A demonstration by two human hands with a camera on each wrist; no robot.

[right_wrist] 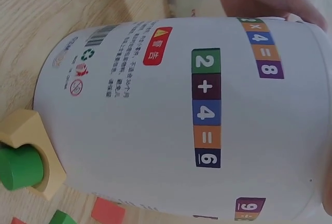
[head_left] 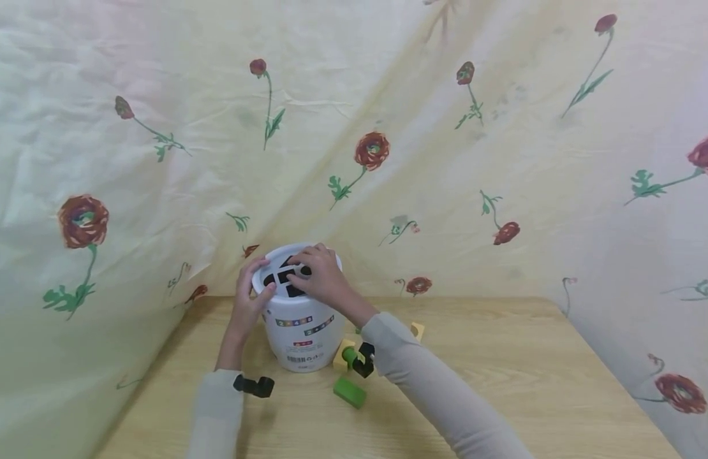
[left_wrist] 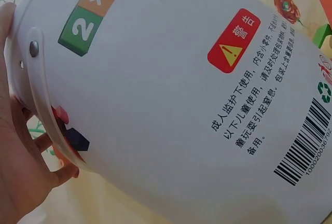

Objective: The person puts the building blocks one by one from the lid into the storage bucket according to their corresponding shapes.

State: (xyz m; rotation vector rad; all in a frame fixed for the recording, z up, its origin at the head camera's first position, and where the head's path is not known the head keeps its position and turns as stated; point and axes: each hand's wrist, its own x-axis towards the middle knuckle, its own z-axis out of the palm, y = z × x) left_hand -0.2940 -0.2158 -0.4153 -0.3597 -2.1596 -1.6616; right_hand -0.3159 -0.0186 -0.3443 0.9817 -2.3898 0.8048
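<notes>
A white bucket [head_left: 302,338] stands upright, topped by a white lid [head_left: 277,294] with several black-looking holes. My left hand [head_left: 249,294] grips the rim from the left, thumb at the near side and fingers farther back. At its edge in the left wrist view is the bucket's white handle strap [left_wrist: 44,99]. Over the lid's right half reaches my right hand [head_left: 324,275], thumb and forefinger bent and spread apart among the holes. I cannot tell whether it pinches anything. The right wrist view shows the bucket's printed side [right_wrist: 150,115].
Right of the bucket's base lies a yellow notched block [right_wrist: 49,151] with a green cylinder [right_wrist: 21,168] in its notch. Nearer me is a green block [head_left: 349,393]. Another yellow block [head_left: 417,331] lies beyond my right sleeve, and red blocks [right_wrist: 108,210] lie close by. A flowered cloth [head_left: 354,210] hangs behind.
</notes>
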